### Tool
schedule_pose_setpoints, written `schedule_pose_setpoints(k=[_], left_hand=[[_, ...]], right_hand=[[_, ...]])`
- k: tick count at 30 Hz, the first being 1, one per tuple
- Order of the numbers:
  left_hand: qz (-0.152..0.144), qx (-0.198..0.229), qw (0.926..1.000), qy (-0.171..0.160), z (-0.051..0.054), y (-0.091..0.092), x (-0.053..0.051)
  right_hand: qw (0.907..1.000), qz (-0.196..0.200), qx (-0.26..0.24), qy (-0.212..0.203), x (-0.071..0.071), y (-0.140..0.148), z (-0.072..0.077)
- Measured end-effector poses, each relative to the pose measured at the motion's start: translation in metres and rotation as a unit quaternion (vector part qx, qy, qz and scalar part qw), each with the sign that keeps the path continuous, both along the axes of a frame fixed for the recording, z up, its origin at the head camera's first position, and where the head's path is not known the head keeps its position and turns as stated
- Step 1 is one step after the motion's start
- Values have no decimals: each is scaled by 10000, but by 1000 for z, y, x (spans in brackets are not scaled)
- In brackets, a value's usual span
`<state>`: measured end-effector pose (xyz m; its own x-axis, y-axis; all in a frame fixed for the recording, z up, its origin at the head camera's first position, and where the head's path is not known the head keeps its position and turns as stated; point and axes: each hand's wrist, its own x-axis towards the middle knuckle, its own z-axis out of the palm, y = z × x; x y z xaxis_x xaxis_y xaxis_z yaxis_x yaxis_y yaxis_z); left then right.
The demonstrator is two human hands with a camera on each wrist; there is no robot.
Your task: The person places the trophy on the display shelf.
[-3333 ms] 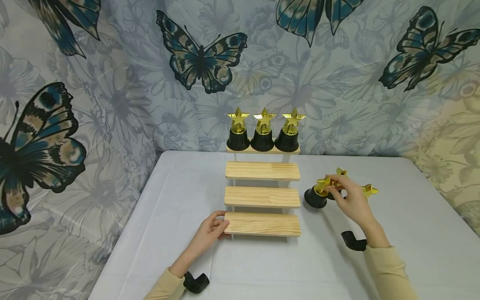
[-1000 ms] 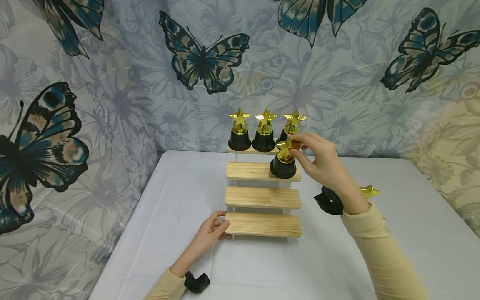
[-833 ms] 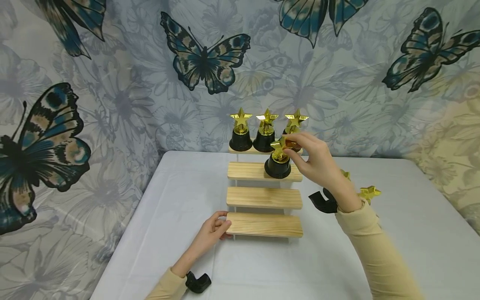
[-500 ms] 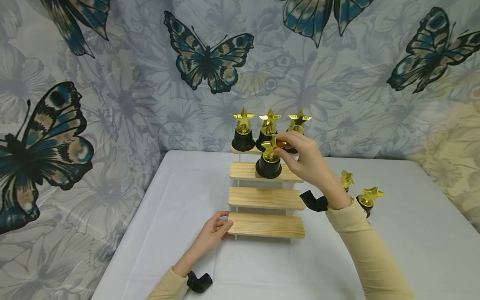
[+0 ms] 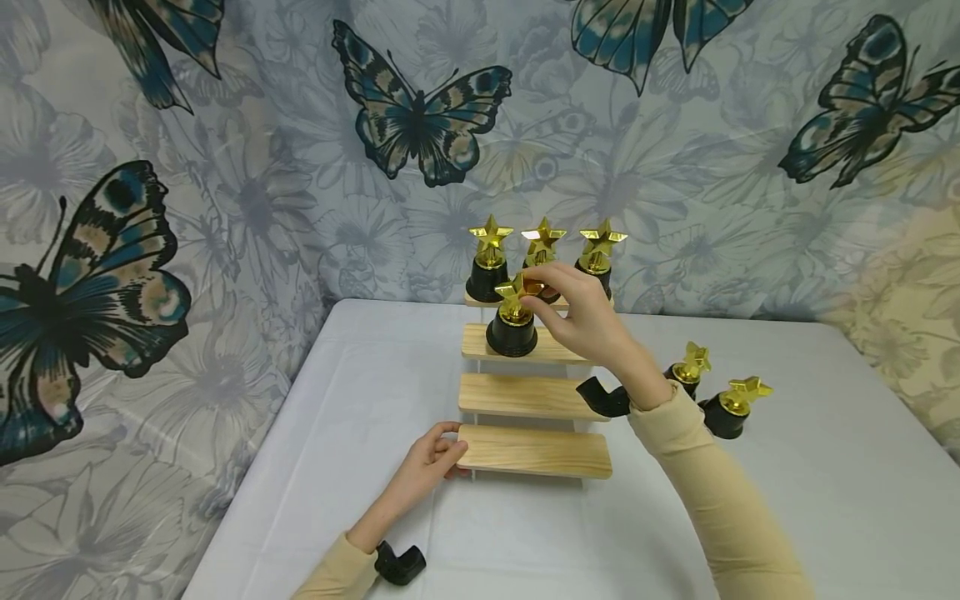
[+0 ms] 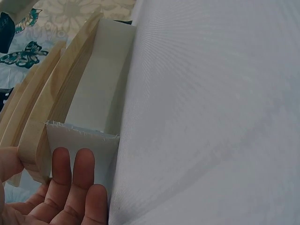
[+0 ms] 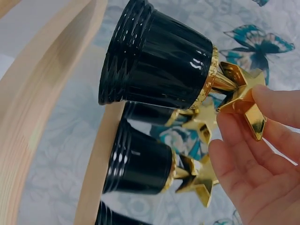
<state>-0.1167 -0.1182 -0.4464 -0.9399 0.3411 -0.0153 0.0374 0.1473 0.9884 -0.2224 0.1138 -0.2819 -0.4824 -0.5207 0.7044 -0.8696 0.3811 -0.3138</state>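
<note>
Pinched by its star in my right hand is a small trophy with a gold star and black base. The trophy is upright over the left part of the second step from the top of a wooden stepped display stand. I cannot tell whether its base touches the board. In the right wrist view, thumb and fingers hold the star. My left hand grips the left end of the stand's lowest board. In the left wrist view the thumb lies against the board's end, fingers by the white side support.
Three matching trophies stand in a row on the top step, the middle one partly behind my right hand. Two more trophies stand on the white-covered table at right, one partly behind the sleeve. Butterfly-patterned cloth hangs behind.
My right hand took a trophy from the table at right, carried it to the second step, and has since moved left along it. My left hand stays on the lowest board.
</note>
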Motion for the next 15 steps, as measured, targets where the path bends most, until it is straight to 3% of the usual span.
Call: schedule_pose_setpoints(k=[15], left_hand=[[-35, 79, 10000, -12, 1, 0, 0]], right_hand=[[9997, 196, -87, -153, -12, -20, -7]])
